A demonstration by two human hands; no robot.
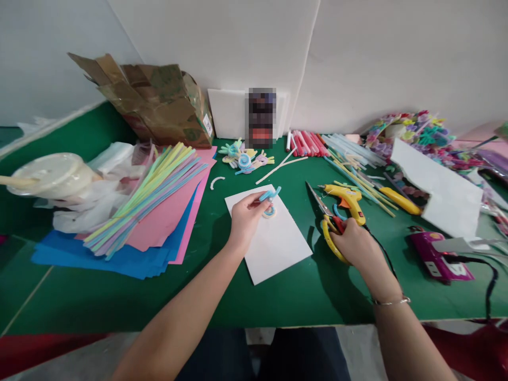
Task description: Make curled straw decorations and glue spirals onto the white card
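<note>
My left hand (248,217) is over a white board (278,256), its thumb and fingers pinched on a small curled pipe-cleaner piece (270,196) in blue, with a cream-and-blue coil just below the fingertips. My right hand (357,246) grips the handles of scissors (330,230) with yellow and red loops; the blades point away to the upper left. Right beside the scissors lies a yellow glue gun (347,200) with an orange trigger. A short white curved piece (217,182) rests left of the board, and pale pipe-cleaner lengths (281,166) lie beyond it.
Finished fuzzy pieces (244,159) sit in front of a pixelated upright object (261,117). A pipe-cleaner bundle (154,196) covers coloured sheets (119,264) at left, near a paper bag (159,103) and a lidded cup (51,174). A purple power strip (436,256) stands right.
</note>
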